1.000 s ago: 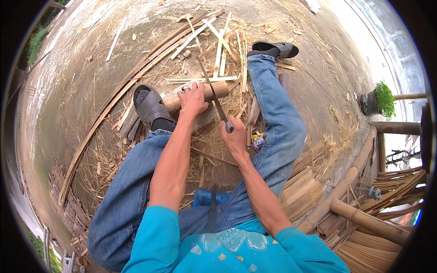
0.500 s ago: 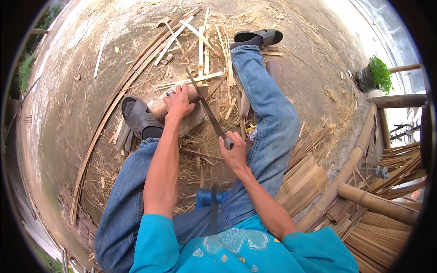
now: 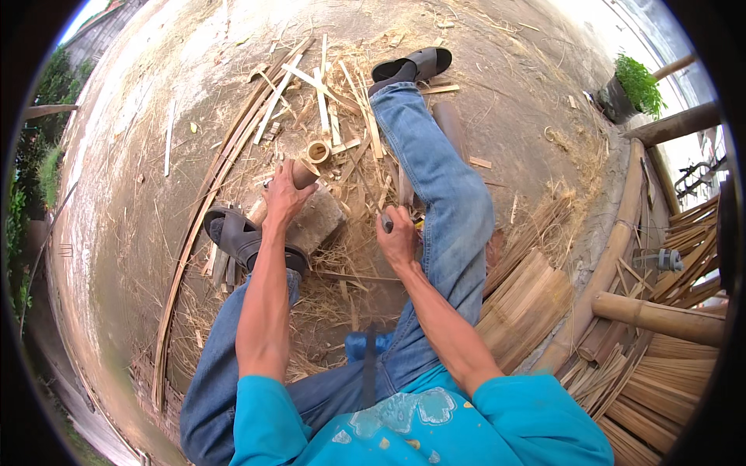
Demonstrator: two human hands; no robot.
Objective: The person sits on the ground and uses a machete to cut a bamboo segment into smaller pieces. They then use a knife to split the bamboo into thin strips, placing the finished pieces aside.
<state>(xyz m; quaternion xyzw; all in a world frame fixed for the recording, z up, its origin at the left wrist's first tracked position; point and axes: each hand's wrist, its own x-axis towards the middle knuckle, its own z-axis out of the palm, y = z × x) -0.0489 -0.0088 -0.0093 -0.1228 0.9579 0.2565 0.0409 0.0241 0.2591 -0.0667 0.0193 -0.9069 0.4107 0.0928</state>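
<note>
My left hand (image 3: 286, 194) is wrapped round a brown bamboo tube (image 3: 305, 172), which leans over a pale block (image 3: 320, 221) in front of my left foot. At the tube's far end a short bamboo ring (image 3: 318, 151) sits tilted, its hollow facing up; whether it is still attached I cannot tell. In my right hand (image 3: 399, 239), by my right knee, is the dark handle of a long-bladed knife (image 3: 386, 224). Its thin blade points away from me, nearly edge-on and hard to make out, to the right of the tube and apart from it.
Long bamboo strips (image 3: 225, 167) curve along the left. Pale slats (image 3: 322, 101) and shavings litter the ground ahead. Beside my right leg lie split bamboo panels (image 3: 532, 307) and a bamboo pole frame (image 3: 657, 318). A potted plant (image 3: 637, 85) stands far right.
The knife blade has come off the bamboo tube's end and swung to its right. A ring now shows tilted at that end. My left hand has shifted slightly towards the left.
</note>
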